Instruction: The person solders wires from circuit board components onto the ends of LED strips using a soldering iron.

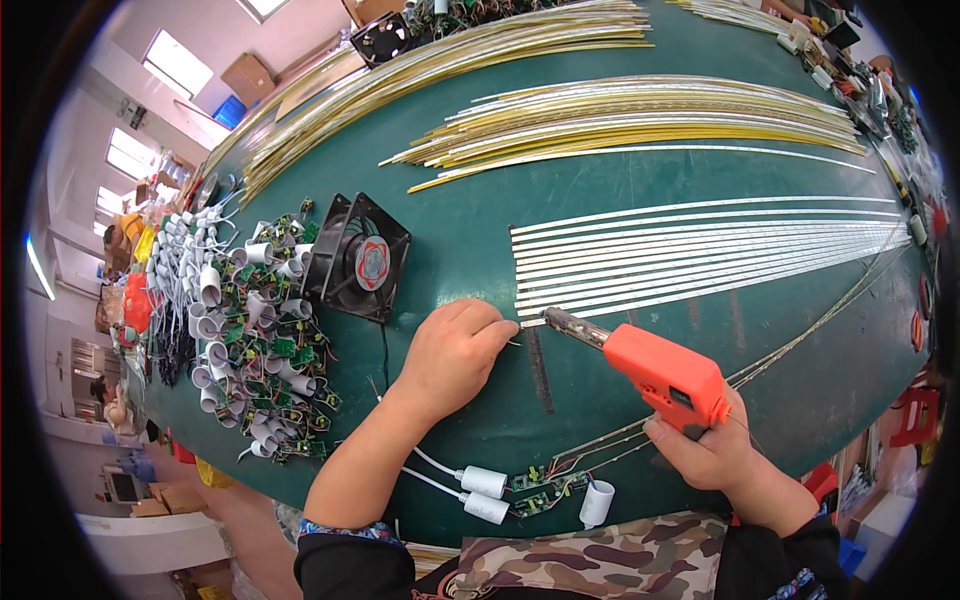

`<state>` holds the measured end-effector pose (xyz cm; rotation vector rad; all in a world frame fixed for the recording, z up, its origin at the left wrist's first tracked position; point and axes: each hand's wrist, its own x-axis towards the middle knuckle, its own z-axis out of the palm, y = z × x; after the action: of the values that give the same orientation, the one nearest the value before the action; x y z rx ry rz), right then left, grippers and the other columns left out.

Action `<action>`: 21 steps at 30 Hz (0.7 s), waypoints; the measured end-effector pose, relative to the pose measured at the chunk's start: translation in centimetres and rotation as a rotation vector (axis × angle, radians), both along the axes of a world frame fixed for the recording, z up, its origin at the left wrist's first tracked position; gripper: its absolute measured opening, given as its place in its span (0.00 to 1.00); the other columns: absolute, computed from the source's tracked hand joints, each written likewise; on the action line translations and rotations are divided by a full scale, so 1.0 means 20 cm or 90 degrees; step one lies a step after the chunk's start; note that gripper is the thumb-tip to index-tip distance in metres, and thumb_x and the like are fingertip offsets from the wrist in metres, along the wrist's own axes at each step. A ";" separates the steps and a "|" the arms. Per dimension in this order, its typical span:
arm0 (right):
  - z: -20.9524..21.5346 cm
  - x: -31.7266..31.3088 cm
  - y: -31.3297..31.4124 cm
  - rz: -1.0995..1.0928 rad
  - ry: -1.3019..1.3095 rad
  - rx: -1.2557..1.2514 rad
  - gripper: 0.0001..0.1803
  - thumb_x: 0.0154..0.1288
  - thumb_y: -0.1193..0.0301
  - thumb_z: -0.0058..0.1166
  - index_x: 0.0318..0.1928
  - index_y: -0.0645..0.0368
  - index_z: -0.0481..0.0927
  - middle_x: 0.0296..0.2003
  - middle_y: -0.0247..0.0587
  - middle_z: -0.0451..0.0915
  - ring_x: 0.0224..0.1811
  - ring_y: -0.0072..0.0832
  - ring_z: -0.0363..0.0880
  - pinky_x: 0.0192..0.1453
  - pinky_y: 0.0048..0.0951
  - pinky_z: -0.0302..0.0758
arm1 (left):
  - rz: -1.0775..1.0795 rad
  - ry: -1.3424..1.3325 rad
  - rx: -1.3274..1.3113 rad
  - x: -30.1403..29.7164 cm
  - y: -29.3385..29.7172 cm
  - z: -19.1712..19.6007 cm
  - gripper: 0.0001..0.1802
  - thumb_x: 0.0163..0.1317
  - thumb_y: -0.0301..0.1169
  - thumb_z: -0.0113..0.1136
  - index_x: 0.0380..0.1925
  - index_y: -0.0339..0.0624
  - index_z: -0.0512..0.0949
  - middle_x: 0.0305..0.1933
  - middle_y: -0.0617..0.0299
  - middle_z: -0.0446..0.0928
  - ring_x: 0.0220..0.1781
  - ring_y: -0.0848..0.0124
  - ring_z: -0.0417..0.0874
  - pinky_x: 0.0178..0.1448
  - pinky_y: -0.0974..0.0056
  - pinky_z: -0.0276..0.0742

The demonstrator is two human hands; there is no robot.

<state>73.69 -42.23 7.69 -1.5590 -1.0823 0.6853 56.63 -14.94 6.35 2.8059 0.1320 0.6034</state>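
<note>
My right hand [712,448] grips the handle of a red soldering gun [664,372], whose metal tip points left at the near corner of a row of thin white LED strips [700,250]. Beside that tip, my left hand [452,352] is closed in a pinch at the strips' left end. A thin pale end pokes out by its fingertips; what they hold is mostly hidden. Close to my body lie white lamp caps [484,481] with white cables and small green circuit boards [545,490]. From these boards, thin strips [800,352] run off to the right.
A black fan [358,258] stands left of the strips. Beyond it is a heap of white caps and circuit boards [265,340]. Bundles of yellow and white strips [650,112] cover the far part of the green table [450,230]. Tools and wires [885,110] lie along the right edge.
</note>
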 end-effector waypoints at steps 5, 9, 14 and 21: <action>0.02 0.00 0.05 0.014 -0.028 0.006 0.28 0.59 0.73 0.67 0.59 0.66 0.73 0.33 0.40 0.81 0.30 0.30 0.79 0.38 0.31 0.76 | 0.008 0.002 -0.014 0.00 0.00 0.00 0.11 0.50 0.20 0.65 0.35 0.42 0.82 0.34 0.60 0.79 0.38 0.58 0.82 0.40 0.55 0.78; 0.01 -0.01 0.08 0.022 -0.034 0.000 0.29 0.59 0.73 0.67 0.60 0.66 0.73 0.36 0.42 0.82 0.34 0.32 0.81 0.41 0.32 0.77 | 0.002 0.005 0.006 0.01 0.01 -0.01 0.11 0.49 0.20 0.65 0.35 0.42 0.83 0.33 0.61 0.79 0.38 0.59 0.83 0.40 0.55 0.78; -0.01 -0.02 0.08 0.022 -0.037 0.009 0.30 0.59 0.73 0.67 0.61 0.66 0.72 0.39 0.44 0.83 0.36 0.33 0.83 0.42 0.32 0.78 | -0.003 0.010 0.014 0.02 0.02 0.00 0.11 0.48 0.20 0.65 0.34 0.42 0.83 0.32 0.62 0.79 0.38 0.59 0.83 0.41 0.56 0.79; -0.01 -0.02 0.09 0.032 -0.063 0.000 0.29 0.59 0.72 0.67 0.60 0.66 0.73 0.38 0.44 0.83 0.35 0.35 0.83 0.41 0.33 0.78 | 0.010 0.010 0.028 0.03 0.00 -0.01 0.08 0.49 0.22 0.63 0.32 0.42 0.83 0.32 0.63 0.79 0.39 0.61 0.83 0.42 0.57 0.79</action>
<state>73.37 -40.50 7.49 -1.5832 -1.1984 0.6481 57.23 -14.92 6.17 2.8555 0.1465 0.5948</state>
